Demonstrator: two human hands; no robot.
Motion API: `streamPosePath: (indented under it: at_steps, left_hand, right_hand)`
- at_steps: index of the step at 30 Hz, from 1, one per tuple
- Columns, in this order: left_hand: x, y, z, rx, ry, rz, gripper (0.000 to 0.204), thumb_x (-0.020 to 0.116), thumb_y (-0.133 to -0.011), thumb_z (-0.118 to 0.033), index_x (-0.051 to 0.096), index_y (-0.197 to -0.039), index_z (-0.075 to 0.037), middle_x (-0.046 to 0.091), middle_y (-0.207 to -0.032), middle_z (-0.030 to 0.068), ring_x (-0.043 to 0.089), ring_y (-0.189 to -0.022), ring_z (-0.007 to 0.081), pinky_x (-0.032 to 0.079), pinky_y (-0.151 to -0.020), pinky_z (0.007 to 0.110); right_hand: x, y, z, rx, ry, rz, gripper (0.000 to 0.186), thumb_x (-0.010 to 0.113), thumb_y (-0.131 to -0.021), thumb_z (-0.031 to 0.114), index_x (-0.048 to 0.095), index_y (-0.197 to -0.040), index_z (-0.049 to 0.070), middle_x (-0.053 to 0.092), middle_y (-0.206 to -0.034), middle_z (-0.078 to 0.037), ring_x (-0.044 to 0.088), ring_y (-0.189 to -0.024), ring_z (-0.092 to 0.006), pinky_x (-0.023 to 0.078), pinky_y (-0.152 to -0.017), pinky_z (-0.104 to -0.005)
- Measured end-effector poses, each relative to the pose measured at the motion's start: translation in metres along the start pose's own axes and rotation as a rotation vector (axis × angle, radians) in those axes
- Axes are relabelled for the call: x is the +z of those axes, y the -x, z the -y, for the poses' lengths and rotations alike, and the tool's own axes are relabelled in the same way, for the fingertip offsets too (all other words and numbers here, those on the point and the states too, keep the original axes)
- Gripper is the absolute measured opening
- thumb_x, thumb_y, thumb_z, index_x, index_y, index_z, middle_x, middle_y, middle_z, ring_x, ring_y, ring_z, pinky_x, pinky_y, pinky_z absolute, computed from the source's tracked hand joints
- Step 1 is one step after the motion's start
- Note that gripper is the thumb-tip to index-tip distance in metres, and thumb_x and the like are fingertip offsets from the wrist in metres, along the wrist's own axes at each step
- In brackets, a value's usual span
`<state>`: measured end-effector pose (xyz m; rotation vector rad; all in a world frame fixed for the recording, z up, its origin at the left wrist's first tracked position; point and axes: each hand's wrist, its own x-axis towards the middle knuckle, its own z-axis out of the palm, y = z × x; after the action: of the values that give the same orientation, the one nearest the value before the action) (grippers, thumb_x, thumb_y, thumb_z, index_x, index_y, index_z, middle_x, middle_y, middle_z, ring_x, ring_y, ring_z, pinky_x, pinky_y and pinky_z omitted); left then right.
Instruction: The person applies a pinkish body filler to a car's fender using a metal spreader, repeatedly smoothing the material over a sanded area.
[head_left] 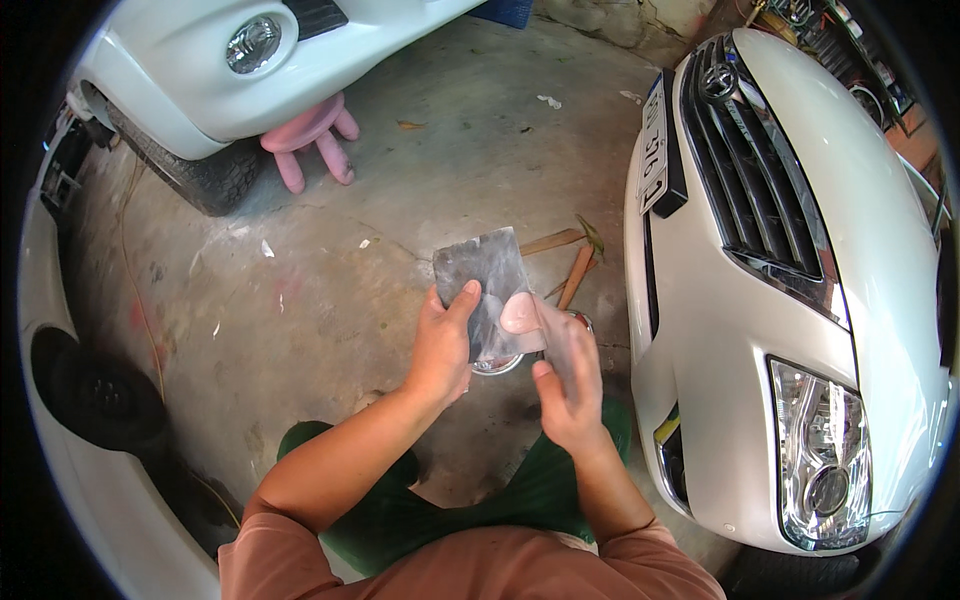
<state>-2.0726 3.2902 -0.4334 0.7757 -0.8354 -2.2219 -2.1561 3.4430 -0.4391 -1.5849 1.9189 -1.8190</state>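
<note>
My left hand (443, 335) clamps grey board (480, 262), pink paste (519, 313) at board's lower right, nearer my right hand (572, 385), whose grip's too blurred to tell.

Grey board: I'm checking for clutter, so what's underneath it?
A round silver rim shows past the lower edge of the grey board. The board covers parts of the left hand and the rest of that rimmed object, which I cannot identify.

Pale pink paste (519, 314) coats a grey board (480, 262).
</note>
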Motion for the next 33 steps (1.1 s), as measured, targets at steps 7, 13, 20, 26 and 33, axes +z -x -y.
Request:
streamPosePath:
  at_steps: [7,13,20,26,33]
  left_hand:
    - [-0.011,-0.001,0.007,0.057,-0.051,-0.009,0.025,0.06,-0.101,-0.011,0.054,-0.123,-0.003,0.065,-0.115,0.0085,0.061,-0.103,0.0157,0.048,-0.092,0.032]
    - [-0.001,0.009,-0.009,0.037,-0.018,-0.028,0.03,0.064,-0.1,-0.016,0.053,-0.125,-0.003,0.065,-0.116,0.0087,0.062,-0.105,0.0164,0.051,-0.092,0.034]
    - [-0.019,-0.008,-0.01,-0.084,-0.143,-0.006,0.043,0.066,-0.099,-0.021,0.049,-0.134,-0.003,0.062,-0.124,0.0108,0.062,-0.11,0.0205,0.052,-0.094,0.037]
    - [-0.021,0.008,0.025,-0.244,-0.183,0.103,0.043,0.066,-0.099,-0.018,0.049,-0.137,-0.005,0.062,-0.128,0.0089,0.061,-0.114,0.0201,0.049,-0.099,0.036]
    - [-0.03,-0.003,0.028,-0.217,-0.204,0.163,0.042,0.067,-0.098,-0.019,0.051,-0.134,-0.006,0.064,-0.122,0.0079,0.063,-0.11,0.0208,0.051,-0.097,0.038]
  right_hand:
    - [0.002,0.017,-0.031,0.006,0.139,0.126,0.068,0.061,-0.077,-0.017,0.054,-0.14,0.008,0.046,-0.142,-0.022,0.05,-0.13,-0.0417,0.043,-0.108,-0.0444]
    - [-0.013,0.052,-0.066,0.082,0.45,0.378,0.066,0.052,-0.077,-0.02,0.051,-0.139,0.001,0.049,-0.139,-0.024,0.052,-0.129,-0.0365,0.04,-0.111,-0.0442]
    - [-0.002,0.018,-0.114,0.833,-1.148,-0.403,0.048,0.058,-0.091,0.008,0.05,-0.136,-0.005,0.061,-0.133,-0.015,0.057,-0.126,-0.0331,0.044,-0.109,-0.0467]
    - [0.026,-0.029,-0.122,0.812,-1.581,-0.514,0.036,0.057,-0.097,0.017,0.057,-0.128,-0.001,0.066,-0.124,-0.015,0.063,-0.116,-0.0285,0.044,-0.108,-0.0446]
    - [0.047,-0.032,-0.088,0.861,-1.406,-0.287,0.058,0.046,-0.103,0.052,0.057,-0.13,0.002,0.064,-0.129,-0.011,0.059,-0.121,-0.0278,0.039,-0.111,-0.0452]
